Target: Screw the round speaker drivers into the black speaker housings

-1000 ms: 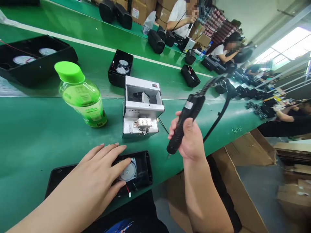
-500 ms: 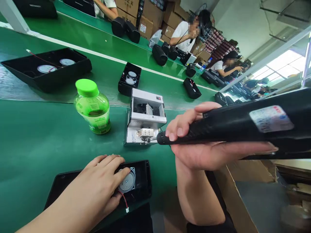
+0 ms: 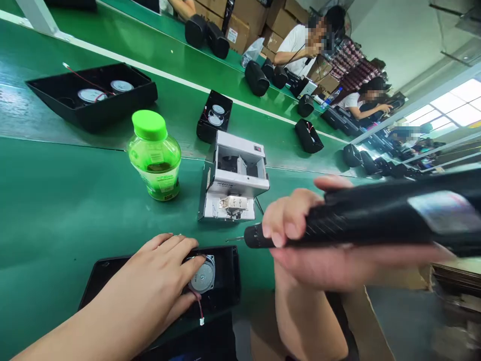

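In my right hand (image 3: 293, 225) is a black electric screwdriver (image 3: 361, 220), held level with fingers wrapped round its body. Its thin bit (image 3: 235, 239) points left, above the far edge of a black speaker housing (image 3: 228, 281); whether a screw sits on the tip, I cannot tell. My left hand (image 3: 165, 276) lies over the housing, thumb and fingers around a round metal speaker driver (image 3: 203, 277) inside it and partly covering it. A red-and-black wire with a white plug (image 3: 202, 321) hangs from the driver. Beyond the bit stands a white screw feeder (image 3: 240, 175) with a metal pick-up block.
A green-capped bottle (image 3: 156, 160) stands left of the feeder. Farther back are open housings with drivers, one large (image 3: 93, 108) and one small (image 3: 216, 115). Cardboard (image 3: 370, 321) is at lower right. Other people (image 3: 296, 42) sit across the green bench.
The screwdriver has come away from the feeder's pick-up block, down toward the housing. My left hand stays on the driver. The whole view has shifted slightly.
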